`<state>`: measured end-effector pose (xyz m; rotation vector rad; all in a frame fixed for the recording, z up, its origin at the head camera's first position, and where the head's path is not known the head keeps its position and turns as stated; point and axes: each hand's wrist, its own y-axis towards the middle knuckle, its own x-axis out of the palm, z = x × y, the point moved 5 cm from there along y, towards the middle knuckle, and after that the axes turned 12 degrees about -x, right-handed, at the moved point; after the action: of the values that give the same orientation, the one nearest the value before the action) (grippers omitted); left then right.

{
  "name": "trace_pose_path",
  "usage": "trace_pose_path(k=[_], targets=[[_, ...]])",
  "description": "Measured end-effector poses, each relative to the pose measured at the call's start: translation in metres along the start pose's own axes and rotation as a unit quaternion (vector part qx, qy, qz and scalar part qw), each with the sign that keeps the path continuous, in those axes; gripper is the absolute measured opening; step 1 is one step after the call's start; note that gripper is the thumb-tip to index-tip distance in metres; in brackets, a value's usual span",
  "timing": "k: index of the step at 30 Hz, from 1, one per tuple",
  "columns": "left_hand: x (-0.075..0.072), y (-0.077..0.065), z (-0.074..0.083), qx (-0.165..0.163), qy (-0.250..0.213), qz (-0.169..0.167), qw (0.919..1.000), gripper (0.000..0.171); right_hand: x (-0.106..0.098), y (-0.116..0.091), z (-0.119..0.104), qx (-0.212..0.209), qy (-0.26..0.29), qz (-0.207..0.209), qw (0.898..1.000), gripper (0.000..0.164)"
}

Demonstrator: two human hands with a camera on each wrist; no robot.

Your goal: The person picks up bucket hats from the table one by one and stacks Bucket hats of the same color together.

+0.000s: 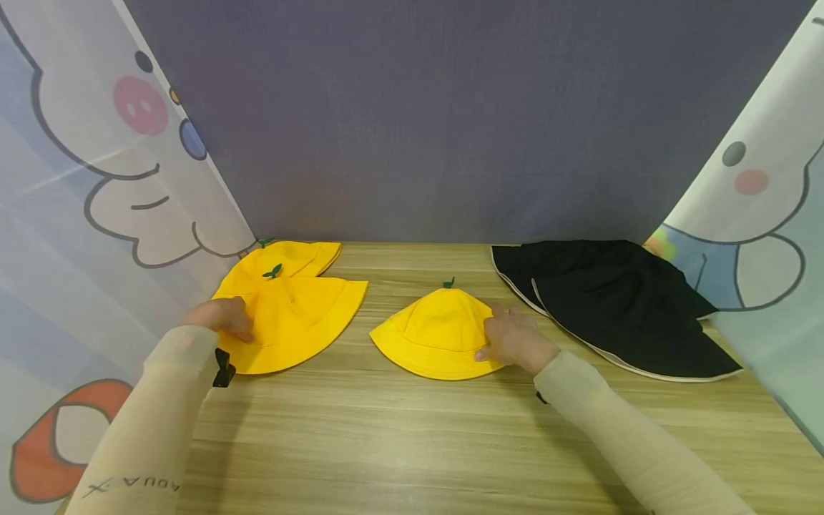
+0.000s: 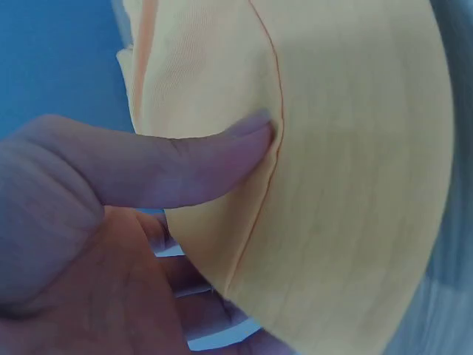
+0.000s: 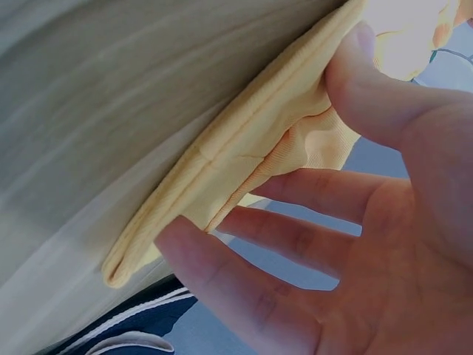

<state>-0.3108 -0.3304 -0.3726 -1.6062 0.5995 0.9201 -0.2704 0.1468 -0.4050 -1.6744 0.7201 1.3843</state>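
Two yellow bucket hats with green sprouts on top overlap at the left; my left hand grips the nearer hat by its left side. In the left wrist view the thumb presses by the brim seam, with the other fingers behind the cloth. A separate yellow bucket hat sits mid-table, its sprout upright. My right hand holds its right edge, thumb on the brim and fingers spread behind and beside it.
The farther yellow hat lies partly under the nearer one. Two black hats with pale edging overlap at the right on the wood-grain table. A grey panel stands behind, with cartoon-printed curtains at both sides.
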Motion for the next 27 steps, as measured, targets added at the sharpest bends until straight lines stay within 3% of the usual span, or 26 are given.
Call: trace_pose_path(k=[4,10,18,27], targets=[[0.001,0.002,0.011,0.005,-0.022,-0.007,0.9997,0.081,0.001,0.001,0.001,0.000,-0.002,-0.002,1.000,0.057],[0.006,0.004,0.034,0.035,-0.022,0.005,0.9991,0.078,0.001,0.001,0.001,-0.002,-0.008,-0.003,1.000,0.055],[0.008,0.004,0.063,0.008,-0.011,0.041,0.9991,0.041,0.000,-0.001,0.002,0.003,-0.005,0.002,1.000,0.058],[0.013,0.003,0.067,-0.036,-0.028,0.061,0.9971,0.043,-0.005,-0.004,0.005,0.002,0.027,-0.010,1.000,0.050]])
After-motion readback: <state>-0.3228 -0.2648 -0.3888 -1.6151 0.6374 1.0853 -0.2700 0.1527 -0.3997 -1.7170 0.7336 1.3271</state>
